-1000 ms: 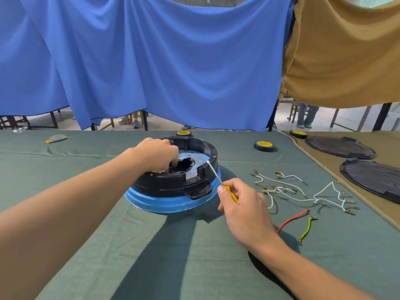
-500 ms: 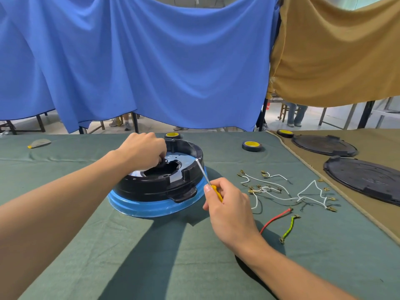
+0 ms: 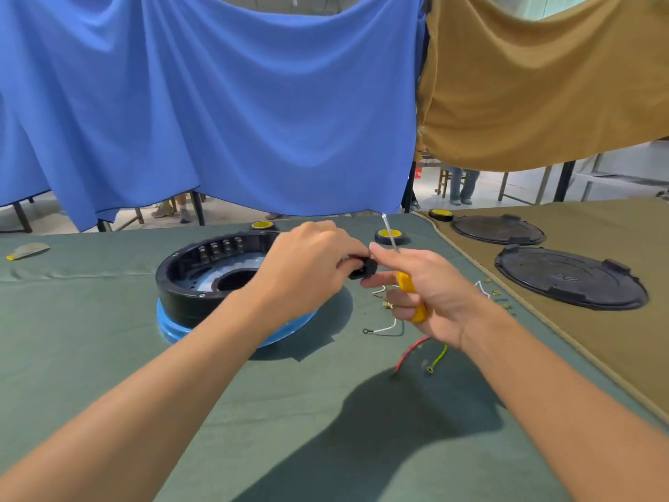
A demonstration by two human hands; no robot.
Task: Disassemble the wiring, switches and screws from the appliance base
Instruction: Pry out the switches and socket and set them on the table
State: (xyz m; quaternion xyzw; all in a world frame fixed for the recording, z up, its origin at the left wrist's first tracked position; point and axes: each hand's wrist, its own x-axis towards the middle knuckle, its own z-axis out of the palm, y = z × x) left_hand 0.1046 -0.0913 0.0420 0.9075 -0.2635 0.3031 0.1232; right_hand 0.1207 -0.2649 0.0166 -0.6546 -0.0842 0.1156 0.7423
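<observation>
Above the green cloth (image 3: 108, 356), just right of the base (image 3: 188, 284) and clear of it: one small black part (image 3: 364, 270), probably a switch.

- Held: the left hand (image 3: 311, 262) pinches it in curled fingertips. The right hand (image 3: 430, 295) wraps its lower fingers round the screwdriver (image 3: 402, 280), with thumb and forefinger touching the part's right end.
- Handling, judged: light, rigid plastic, small enough to slip. Best taken by its flat sides, not by any terminals.
- Axis: the part seems to lie left to right between the hands, but its facing is too small to tell. The screwdriver stands near upright, tip up and leaning left.
- Base: flat, open side up, blue rim down. It looks stiff and fairly light, and its black wall is the place to steady it.
- Loose nearby: white wire (image 3: 385, 328), red wire (image 3: 411, 351), green wire (image 3: 438, 356).
</observation>
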